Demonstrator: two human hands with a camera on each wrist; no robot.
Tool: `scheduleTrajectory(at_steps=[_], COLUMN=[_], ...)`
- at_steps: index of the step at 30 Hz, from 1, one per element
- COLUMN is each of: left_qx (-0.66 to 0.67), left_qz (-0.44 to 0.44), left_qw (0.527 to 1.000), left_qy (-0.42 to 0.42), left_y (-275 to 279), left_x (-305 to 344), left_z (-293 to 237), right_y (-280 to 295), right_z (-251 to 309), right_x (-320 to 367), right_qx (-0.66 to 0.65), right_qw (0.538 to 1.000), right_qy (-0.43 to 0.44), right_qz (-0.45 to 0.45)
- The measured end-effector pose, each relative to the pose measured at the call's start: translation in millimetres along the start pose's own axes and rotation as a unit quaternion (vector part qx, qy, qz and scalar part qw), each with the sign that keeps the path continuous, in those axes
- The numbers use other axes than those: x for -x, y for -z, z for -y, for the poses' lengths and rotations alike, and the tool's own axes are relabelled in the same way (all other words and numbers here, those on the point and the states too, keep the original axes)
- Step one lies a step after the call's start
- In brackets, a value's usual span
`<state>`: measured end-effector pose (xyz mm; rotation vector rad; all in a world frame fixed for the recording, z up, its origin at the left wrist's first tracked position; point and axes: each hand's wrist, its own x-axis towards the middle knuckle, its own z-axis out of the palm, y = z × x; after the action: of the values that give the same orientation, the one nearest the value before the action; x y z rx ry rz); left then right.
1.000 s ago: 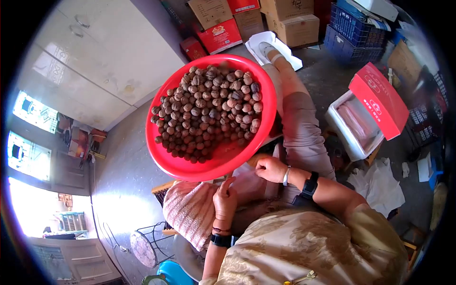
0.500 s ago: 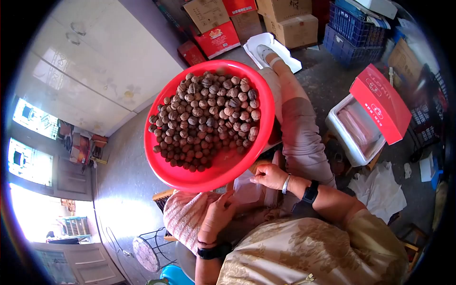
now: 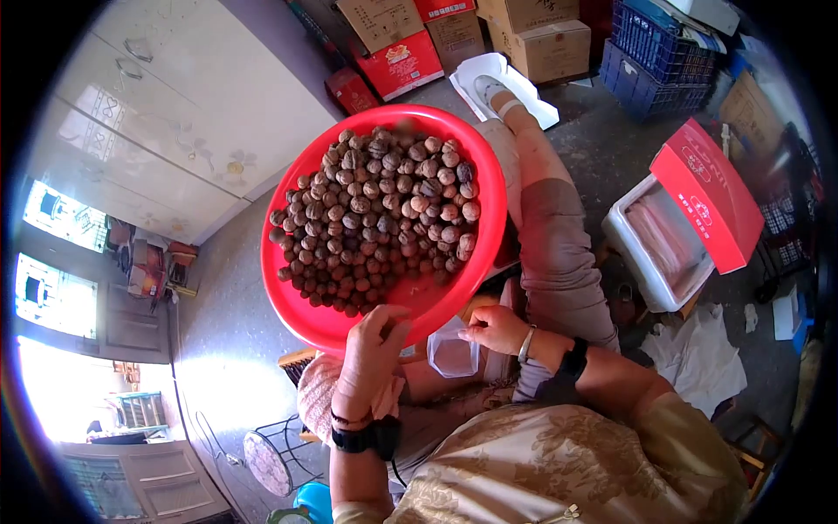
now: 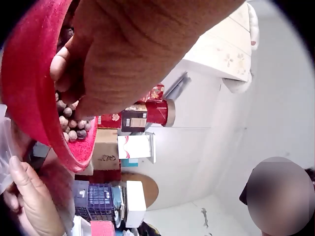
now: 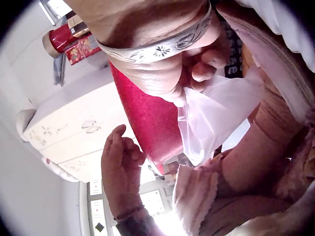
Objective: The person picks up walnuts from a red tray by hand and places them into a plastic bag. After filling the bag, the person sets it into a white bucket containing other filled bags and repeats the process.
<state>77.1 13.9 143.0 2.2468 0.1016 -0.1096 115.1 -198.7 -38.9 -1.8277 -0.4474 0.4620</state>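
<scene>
A big red basin (image 3: 419,299) holds many brown walnuts (image 3: 375,205). My left hand (image 3: 371,348) is over the basin's near rim in the head view, fingers loosely bent; the left wrist view shows this hand (image 4: 118,54) close to walnuts (image 4: 69,120), with no nut visibly gripped. Below the basin, my right hand (image 3: 499,331) pinches the edge of a clear plastic bag (image 3: 454,354), whose mouth is spread. The right wrist view has the bag (image 5: 211,118) hanging from the fingers of my right hand (image 5: 162,64), beside the basin's wall (image 5: 152,118).
A pink towel (image 3: 319,397) lies over one leg. To the right is a white foam box (image 3: 642,262) with a red lid and a white bag (image 3: 698,354). Cartons (image 3: 554,52) and blue crates (image 3: 646,83) stand at the back; a round stool (image 3: 267,463) is lower left.
My left hand has moved from beside the bag up and left to the basin's near rim. The bag's mouth has spread wider, with my right hand staying on it.
</scene>
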Motion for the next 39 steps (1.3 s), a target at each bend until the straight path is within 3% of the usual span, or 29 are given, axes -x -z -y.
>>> scheduleTrajectory(at_steps=[2, 4, 7, 12, 14, 18, 24, 26, 30, 33, 36, 39], left_qx=[-0.002, -0.017, -0.056, -0.076, -0.100, -0.144, -0.211, -0.194, -0.218, -0.022, 0.080, 0.153], left_qz=[0.015, 0.011, 0.034, 0.120, 0.086, 0.103, 0.125, 0.144, 0.128, 0.104, 0.067, 0.101], left_qw=[1.000, 0.995, 0.986, 0.979, 0.949, 0.939, 0.942, 0.961, 0.960, 0.994, 0.994, 0.983], left_qy=[-0.009, -0.093, -0.151, -0.149, -0.286, -0.294, -0.231, -0.133, -0.120, -0.016, -0.037, 0.017], left_y=[-3, -11, -17, -29, -43, -66, -84, -84, -81, -60, -41, -20], left_x=[-13, -28, -56, -109, -135, -172, -198, -197, -188, -158, -119, -67], left_z=[6, 14, 12, -3, 14, 37, 47, 46, 41, 11, 5, -10], right_y=[-1, -1, -3, -2, 1, 4, 6, 6, 4, 4, 7, 4], right_z=[-1, -2, -3, 2, 8, 8, 9, 9, 4, 4, 6, 3], right_x=[0, 0, 1, 2, 2, 2, 2, 2, 1, 1, 0, 1], right_qx=[-0.004, -0.008, -0.012, -0.024, -0.002, 0.014, 0.018, -0.002, 0.027, 0.004, -0.005, -0.012], right_qw=[1.000, 1.000, 1.000, 1.000, 1.000, 1.000, 1.000, 1.000, 1.000, 1.000, 1.000, 0.998], right_qy=[-0.003, 0.001, 0.011, 0.000, -0.006, -0.002, -0.013, -0.009, -0.003, -0.012, -0.027, 0.039], right_qz=[-0.012, -0.017, -0.023, -0.007, -0.003, -0.014, -0.016, -0.008, -0.013, -0.019, -0.004, -0.047])
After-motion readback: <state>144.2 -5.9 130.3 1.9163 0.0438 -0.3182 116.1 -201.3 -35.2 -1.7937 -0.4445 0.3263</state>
